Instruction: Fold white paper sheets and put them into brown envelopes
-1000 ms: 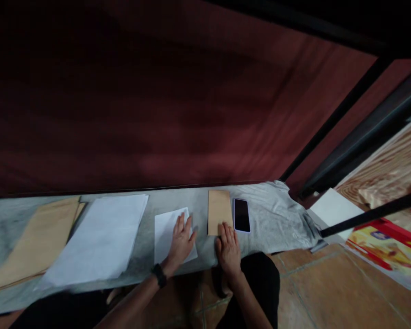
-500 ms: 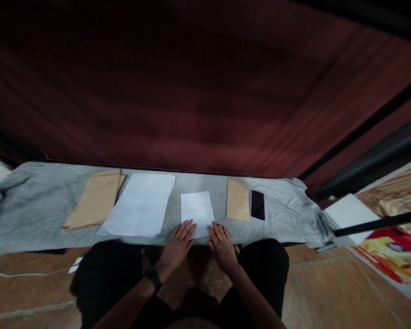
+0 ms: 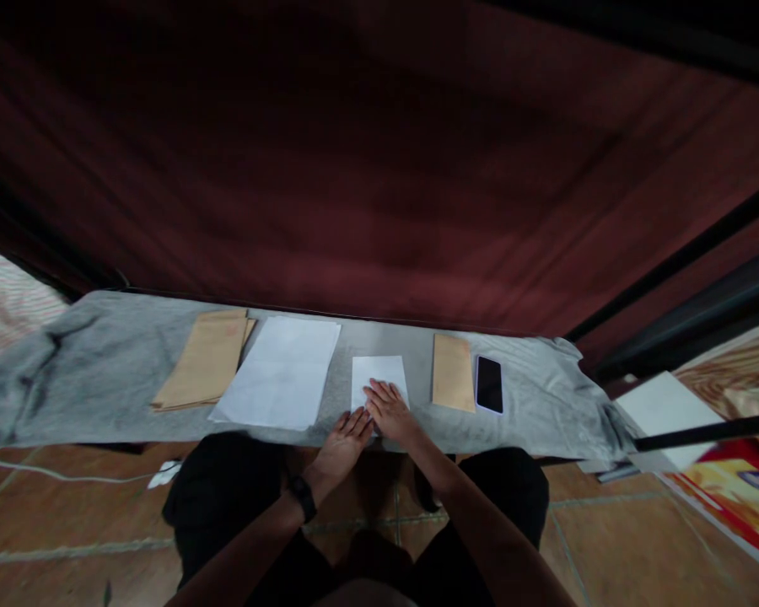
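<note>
A small white sheet of paper [image 3: 378, 367], perhaps folded, lies on the grey cloth in front of me. My right hand [image 3: 389, 407] rests on its middle with the fingers stretched out flat. At the sheet's lower left corner lies my left hand [image 3: 345, 443], its fingers extended and the fingertips close to my right hand. To the left is a stack of larger white paper sheets [image 3: 282, 371]. Farther left sit several brown envelopes [image 3: 202, 358] in a pile. A single brown envelope [image 3: 453, 373] lies to the right of the small sheet.
A phone [image 3: 489, 384] with a dark screen lies right of the single envelope. The grey cloth [image 3: 120, 362] covers the long narrow surface. Dark red fabric [image 3: 367, 211] hangs behind it. At the right are a black bar [image 3: 708, 432] and a red and yellow box [image 3: 743, 493].
My right hand has moved from the sheet's lower right corner up and left onto its middle. My left hand stays by the lower left corner. The view has shifted slightly.
</note>
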